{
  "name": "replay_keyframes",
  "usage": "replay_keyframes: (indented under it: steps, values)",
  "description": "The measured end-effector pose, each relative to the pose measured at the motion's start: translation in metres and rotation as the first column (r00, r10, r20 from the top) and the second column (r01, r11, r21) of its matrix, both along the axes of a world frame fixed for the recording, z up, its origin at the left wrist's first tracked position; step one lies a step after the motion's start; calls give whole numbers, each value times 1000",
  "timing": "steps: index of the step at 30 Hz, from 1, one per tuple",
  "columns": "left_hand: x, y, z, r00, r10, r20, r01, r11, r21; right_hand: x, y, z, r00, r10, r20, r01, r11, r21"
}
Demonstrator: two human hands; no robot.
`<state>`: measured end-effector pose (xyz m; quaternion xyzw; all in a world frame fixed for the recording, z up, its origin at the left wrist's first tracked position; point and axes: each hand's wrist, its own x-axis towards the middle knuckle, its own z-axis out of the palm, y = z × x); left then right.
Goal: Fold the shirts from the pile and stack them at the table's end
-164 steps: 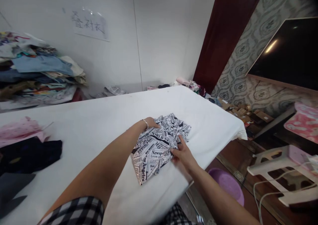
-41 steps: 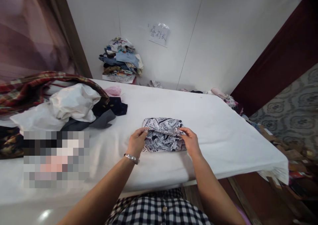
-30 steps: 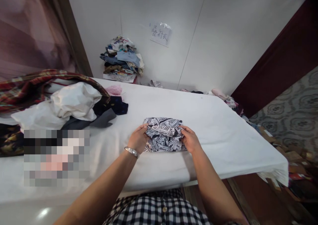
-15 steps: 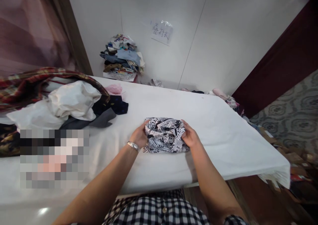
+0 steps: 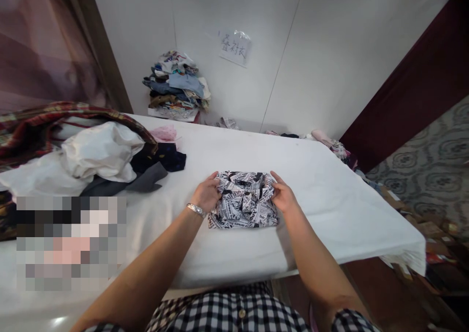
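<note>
A black-and-white newspaper-print shirt (image 5: 249,207), folded into a compact rectangle, lies on the white cloth in front of me. My left hand (image 5: 207,193) grips its left edge, fingertips at the upper left corner and a silver bracelet on the wrist. At the opposite edge my right hand (image 5: 284,195) holds the fabric near the upper right corner, with its thumb side toward the shirt. The undersides of the fold and some fingertips are hidden by cloth.
The white-covered table (image 5: 330,200) extends to both sides. Loose garments, including a white one (image 5: 102,151) and a red plaid one (image 5: 29,129), heap at the left. A stack of folded clothes (image 5: 178,85) stands by the wall under a paper sign (image 5: 234,48).
The shirt's top layer has shifted, so different print and creases show in its middle. Both hands stay at the sides, with fingers slightly repositioned. The view has moved a little.
</note>
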<state>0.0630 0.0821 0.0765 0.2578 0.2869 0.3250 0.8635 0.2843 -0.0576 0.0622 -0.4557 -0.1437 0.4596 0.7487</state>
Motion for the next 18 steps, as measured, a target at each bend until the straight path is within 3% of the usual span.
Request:
replay_keyframes:
  steps: [4,7,10,14,16,18]
  values:
    - [-1,5,1,958,-75,-277,117,984,137,1,1,8,998,27,61,-24,998,-50]
    - [0,8,2,877,4,-481,179,926,333,0,1,13,978,89,189,-66,990,-123]
    - [1,11,3,804,156,-574,227,812,538,1,4,14,916,131,379,-44,972,-230]
    - [1,12,5,734,389,-557,237,621,747,7,9,12,784,170,597,42,945,-325]
    - [2,13,5,726,368,-582,266,629,730,11,12,13,716,166,678,87,942,-323]
    - [6,18,3,754,280,-594,255,709,658,13,16,15,679,131,723,108,955,-275]
